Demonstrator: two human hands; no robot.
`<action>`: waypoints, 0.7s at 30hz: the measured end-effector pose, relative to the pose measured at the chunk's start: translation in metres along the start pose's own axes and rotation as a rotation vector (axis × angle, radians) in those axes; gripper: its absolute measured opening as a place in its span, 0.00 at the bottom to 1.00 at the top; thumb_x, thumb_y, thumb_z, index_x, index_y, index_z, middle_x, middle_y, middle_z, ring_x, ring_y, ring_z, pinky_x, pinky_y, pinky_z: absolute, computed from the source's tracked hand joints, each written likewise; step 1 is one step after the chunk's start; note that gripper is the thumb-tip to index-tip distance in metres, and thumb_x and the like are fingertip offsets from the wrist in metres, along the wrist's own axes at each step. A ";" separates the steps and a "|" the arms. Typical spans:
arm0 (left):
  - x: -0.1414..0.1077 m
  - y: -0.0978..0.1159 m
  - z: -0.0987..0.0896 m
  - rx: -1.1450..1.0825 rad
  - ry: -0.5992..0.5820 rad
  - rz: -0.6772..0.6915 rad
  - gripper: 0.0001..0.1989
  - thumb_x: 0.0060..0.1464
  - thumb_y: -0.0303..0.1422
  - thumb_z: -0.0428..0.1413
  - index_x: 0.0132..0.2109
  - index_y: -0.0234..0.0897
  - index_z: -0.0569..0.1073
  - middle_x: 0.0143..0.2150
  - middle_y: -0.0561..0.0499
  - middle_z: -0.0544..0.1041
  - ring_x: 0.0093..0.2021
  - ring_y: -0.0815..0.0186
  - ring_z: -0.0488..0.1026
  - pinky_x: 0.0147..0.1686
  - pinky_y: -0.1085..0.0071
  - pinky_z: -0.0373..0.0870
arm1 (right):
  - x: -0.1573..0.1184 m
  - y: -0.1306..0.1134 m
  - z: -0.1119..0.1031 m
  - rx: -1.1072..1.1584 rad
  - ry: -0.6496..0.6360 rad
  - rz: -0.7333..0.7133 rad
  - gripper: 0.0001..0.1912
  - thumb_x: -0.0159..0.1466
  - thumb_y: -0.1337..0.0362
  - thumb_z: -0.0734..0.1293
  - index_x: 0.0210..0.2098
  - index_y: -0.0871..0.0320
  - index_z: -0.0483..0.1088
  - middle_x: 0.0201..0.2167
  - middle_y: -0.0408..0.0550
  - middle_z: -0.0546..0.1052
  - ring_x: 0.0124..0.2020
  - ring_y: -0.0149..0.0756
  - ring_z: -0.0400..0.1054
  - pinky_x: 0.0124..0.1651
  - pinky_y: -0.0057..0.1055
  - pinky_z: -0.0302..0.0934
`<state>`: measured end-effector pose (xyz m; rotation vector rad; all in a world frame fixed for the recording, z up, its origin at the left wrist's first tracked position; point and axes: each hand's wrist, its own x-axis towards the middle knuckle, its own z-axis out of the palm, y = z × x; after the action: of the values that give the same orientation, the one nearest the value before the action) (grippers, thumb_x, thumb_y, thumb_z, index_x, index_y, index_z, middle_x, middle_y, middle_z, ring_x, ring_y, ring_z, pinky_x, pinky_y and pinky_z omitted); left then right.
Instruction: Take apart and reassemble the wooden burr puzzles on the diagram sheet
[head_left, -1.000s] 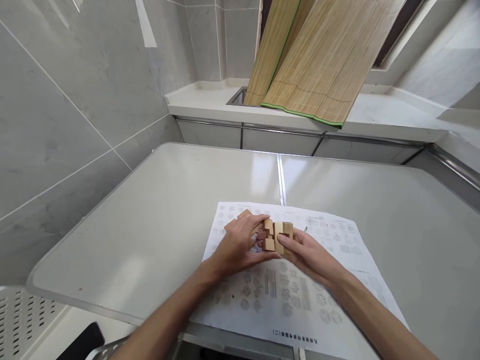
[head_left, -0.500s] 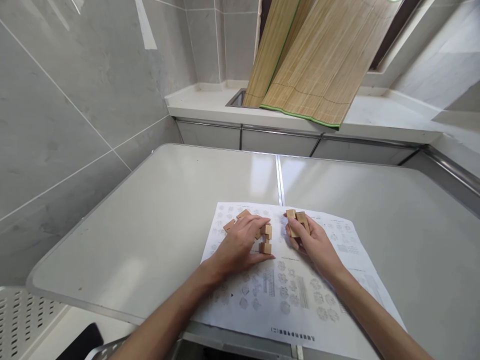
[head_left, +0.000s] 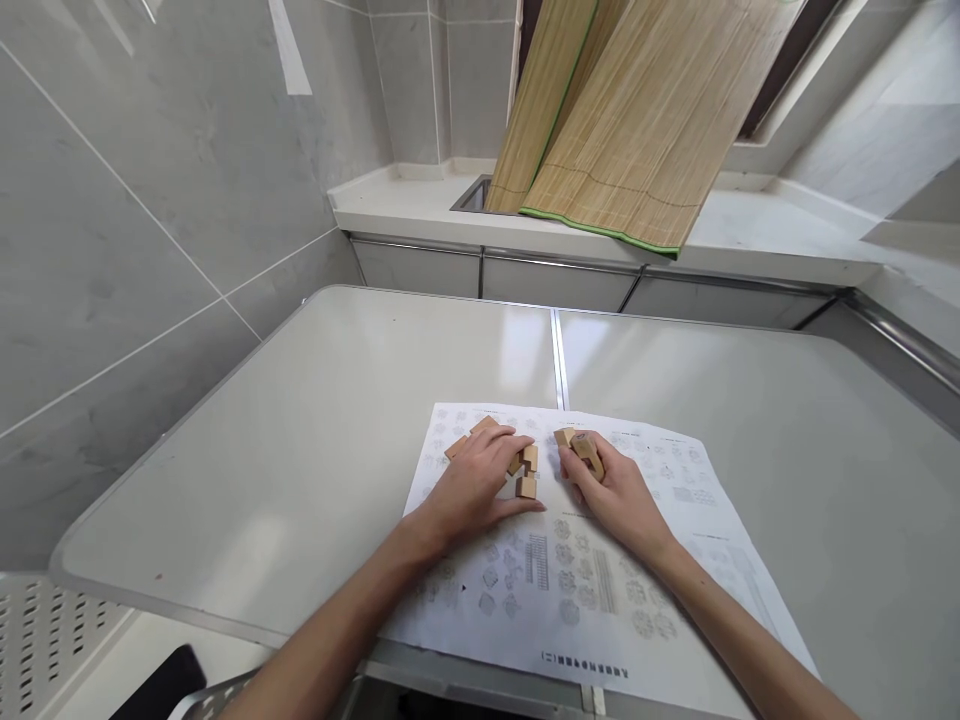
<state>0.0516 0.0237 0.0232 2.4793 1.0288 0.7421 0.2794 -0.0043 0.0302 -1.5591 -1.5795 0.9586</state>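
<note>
My left hand [head_left: 474, 478] lies over several wooden pieces, fingers and thumb spread around a notched wooden puzzle piece [head_left: 527, 487]. A small gap shows between the thumb and that piece. Past the knuckles, other wooden pieces [head_left: 454, 446] stick out, partly covered by the hand. My right hand [head_left: 611, 490] is closed on notched wooden puzzle pieces [head_left: 589, 456], held tilted just above the paper. How these held pieces fit together is partly hidden by the fingers. Under both hands is a white printed sheet [head_left: 536, 620] with small puzzle drawings.
The sheet lies on a pale folding table [head_left: 337, 400] with a metal seam [head_left: 558, 350]. Behind stands a white counter [head_left: 420, 210] with a sink and a bamboo mat [head_left: 637, 130]. A black object [head_left: 161, 685] and a perforated white surface [head_left: 37, 640] are at lower left.
My right hand has shifted slightly left, and the pieces in it have turned to another angle. My left hand has stayed nearly in place, its fingertips drawn back a little.
</note>
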 end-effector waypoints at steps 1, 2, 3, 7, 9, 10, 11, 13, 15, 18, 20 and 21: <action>0.000 0.000 0.000 0.002 0.013 -0.010 0.38 0.53 0.48 0.72 0.64 0.39 0.68 0.61 0.38 0.76 0.64 0.47 0.72 0.60 0.47 0.74 | 0.000 0.000 0.000 -0.004 -0.001 -0.009 0.19 0.73 0.46 0.64 0.32 0.52 0.66 0.25 0.42 0.74 0.27 0.39 0.64 0.33 0.34 0.57; 0.000 -0.001 -0.001 0.006 0.027 -0.025 0.37 0.53 0.48 0.72 0.63 0.39 0.69 0.60 0.39 0.76 0.63 0.47 0.73 0.59 0.48 0.75 | 0.000 0.001 0.001 -0.010 0.000 -0.020 0.19 0.73 0.46 0.63 0.33 0.52 0.66 0.25 0.42 0.74 0.27 0.39 0.64 0.33 0.34 0.57; 0.000 -0.001 -0.001 0.013 0.041 -0.045 0.36 0.53 0.48 0.72 0.62 0.39 0.69 0.59 0.39 0.76 0.62 0.47 0.73 0.58 0.48 0.75 | 0.000 0.001 0.001 -0.020 0.002 -0.032 0.18 0.73 0.46 0.63 0.34 0.52 0.67 0.26 0.42 0.74 0.27 0.39 0.65 0.33 0.34 0.57; 0.000 -0.001 -0.003 0.035 0.094 -0.125 0.34 0.52 0.44 0.73 0.62 0.41 0.70 0.58 0.40 0.76 0.61 0.45 0.73 0.56 0.47 0.75 | 0.000 0.002 0.001 -0.083 0.003 -0.102 0.15 0.74 0.48 0.63 0.42 0.52 0.72 0.29 0.44 0.75 0.28 0.40 0.65 0.34 0.35 0.58; -0.001 0.000 -0.004 0.016 0.124 -0.139 0.35 0.51 0.42 0.74 0.62 0.42 0.70 0.58 0.40 0.76 0.61 0.45 0.73 0.56 0.47 0.75 | 0.000 0.002 0.001 -0.115 -0.009 -0.141 0.15 0.74 0.49 0.62 0.44 0.52 0.73 0.29 0.44 0.76 0.28 0.41 0.66 0.34 0.35 0.58; -0.001 0.001 -0.004 0.001 0.142 -0.141 0.36 0.50 0.41 0.74 0.62 0.42 0.70 0.58 0.41 0.76 0.60 0.46 0.73 0.56 0.48 0.75 | 0.000 0.003 0.001 -0.129 -0.013 -0.158 0.15 0.74 0.49 0.62 0.45 0.52 0.73 0.30 0.45 0.77 0.28 0.41 0.66 0.34 0.35 0.58; 0.000 0.001 -0.005 -0.015 0.160 -0.142 0.36 0.50 0.41 0.75 0.62 0.42 0.70 0.57 0.41 0.76 0.60 0.46 0.74 0.55 0.48 0.75 | 0.000 0.003 0.001 -0.142 -0.014 -0.176 0.15 0.75 0.50 0.62 0.45 0.52 0.74 0.31 0.46 0.77 0.29 0.42 0.68 0.35 0.36 0.59; 0.000 0.003 -0.006 -0.046 0.189 -0.145 0.36 0.49 0.42 0.75 0.61 0.42 0.70 0.56 0.42 0.77 0.59 0.46 0.74 0.54 0.49 0.75 | 0.000 0.004 0.002 -0.174 0.003 -0.222 0.14 0.75 0.51 0.62 0.46 0.52 0.74 0.35 0.49 0.79 0.33 0.44 0.71 0.37 0.37 0.62; 0.001 0.005 -0.007 -0.072 0.201 -0.144 0.34 0.49 0.43 0.75 0.59 0.42 0.71 0.55 0.42 0.78 0.58 0.47 0.74 0.54 0.50 0.75 | 0.000 0.006 0.003 -0.217 0.027 -0.269 0.14 0.76 0.52 0.61 0.46 0.51 0.74 0.40 0.52 0.79 0.36 0.45 0.73 0.39 0.39 0.64; 0.002 0.008 -0.009 -0.090 0.212 -0.126 0.33 0.50 0.44 0.74 0.59 0.42 0.72 0.53 0.43 0.79 0.58 0.47 0.74 0.54 0.51 0.75 | -0.001 0.009 0.005 -0.289 0.038 -0.293 0.15 0.77 0.52 0.60 0.48 0.51 0.75 0.45 0.54 0.77 0.36 0.46 0.74 0.37 0.40 0.66; 0.003 0.009 -0.010 -0.093 0.215 -0.099 0.33 0.52 0.46 0.73 0.59 0.42 0.72 0.52 0.43 0.80 0.57 0.48 0.75 0.54 0.51 0.74 | -0.001 0.011 0.006 -0.320 0.028 -0.295 0.16 0.77 0.51 0.59 0.50 0.50 0.75 0.47 0.54 0.76 0.34 0.44 0.73 0.35 0.40 0.66; 0.003 0.010 -0.010 -0.094 0.213 -0.081 0.32 0.53 0.48 0.72 0.59 0.42 0.72 0.52 0.44 0.80 0.57 0.48 0.75 0.55 0.51 0.74 | -0.001 0.012 0.006 -0.331 0.023 -0.299 0.17 0.78 0.50 0.59 0.51 0.50 0.76 0.47 0.54 0.76 0.33 0.43 0.73 0.34 0.39 0.66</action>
<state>0.0530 0.0207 0.0374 2.3026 1.1325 1.0210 0.2798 -0.0058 0.0167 -1.4801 -1.9617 0.5331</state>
